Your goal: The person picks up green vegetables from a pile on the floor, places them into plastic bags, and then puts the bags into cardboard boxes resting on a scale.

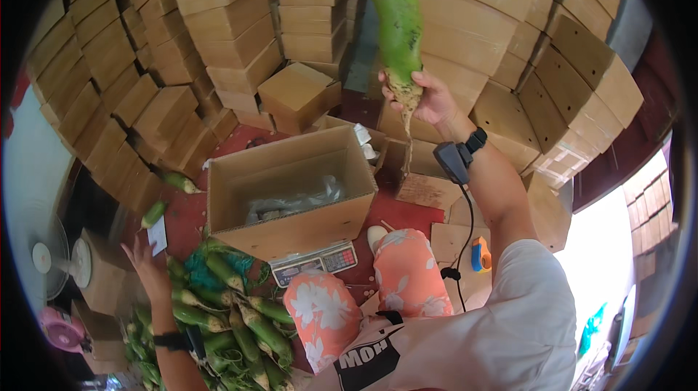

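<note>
My right hand [431, 99] grips a large green radish [397, 26] by its pale, soil-marked root end, holding it up with the thin root hanging down. My left hand [143, 263] is stretched out at the left with fingers spread, nothing in it, near a small green radish [154, 213] and a white slip of paper [157, 235]. Below it lies a heap of green radishes [253, 331]. An uncovered cardboard box [294, 233] with clear plastic inside stands before me, on or against a digital scale [315, 264] whose keypad shows.
Stacks of cardboard boxes [313, 20] rise along the back and both sides. Another radish [180, 181] lies on the red floor [185, 216] at left. A fan [82, 263] stands far left. Flattened cardboard [463, 249] and an orange-and-blue tape dispenser [481, 255] lie at right.
</note>
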Available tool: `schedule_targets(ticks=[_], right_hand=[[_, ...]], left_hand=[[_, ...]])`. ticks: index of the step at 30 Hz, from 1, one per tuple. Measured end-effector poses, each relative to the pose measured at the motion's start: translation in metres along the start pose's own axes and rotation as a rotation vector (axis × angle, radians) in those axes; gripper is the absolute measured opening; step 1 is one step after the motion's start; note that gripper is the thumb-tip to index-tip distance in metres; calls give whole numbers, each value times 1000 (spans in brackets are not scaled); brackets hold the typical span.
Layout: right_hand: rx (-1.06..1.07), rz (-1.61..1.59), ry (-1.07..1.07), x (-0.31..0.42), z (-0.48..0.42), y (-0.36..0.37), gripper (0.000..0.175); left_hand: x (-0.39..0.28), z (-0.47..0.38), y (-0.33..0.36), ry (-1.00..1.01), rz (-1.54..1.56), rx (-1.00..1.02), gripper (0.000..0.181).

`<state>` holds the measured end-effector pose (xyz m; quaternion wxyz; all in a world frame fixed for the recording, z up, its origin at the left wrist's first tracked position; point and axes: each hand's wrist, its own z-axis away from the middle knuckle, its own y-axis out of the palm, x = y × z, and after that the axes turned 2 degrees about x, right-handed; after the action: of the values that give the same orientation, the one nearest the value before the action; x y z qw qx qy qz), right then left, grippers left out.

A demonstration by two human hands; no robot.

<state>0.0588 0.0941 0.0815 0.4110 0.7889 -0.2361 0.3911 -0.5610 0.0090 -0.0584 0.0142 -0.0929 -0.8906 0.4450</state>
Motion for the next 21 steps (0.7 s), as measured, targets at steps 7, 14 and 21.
schedule_targets(ticks=[7,14,21], right_hand=[[125,-25,104,-18,-24,24,60],[141,262,20,16,-73,82,67],[-81,674,-73,-57,-92,136,53]], left_hand=[[-87,-87,-35,-187,-368,140,57],[-139,-107,-31,185,-91,207,37],[-161,-89,3,348,186,413,35]])
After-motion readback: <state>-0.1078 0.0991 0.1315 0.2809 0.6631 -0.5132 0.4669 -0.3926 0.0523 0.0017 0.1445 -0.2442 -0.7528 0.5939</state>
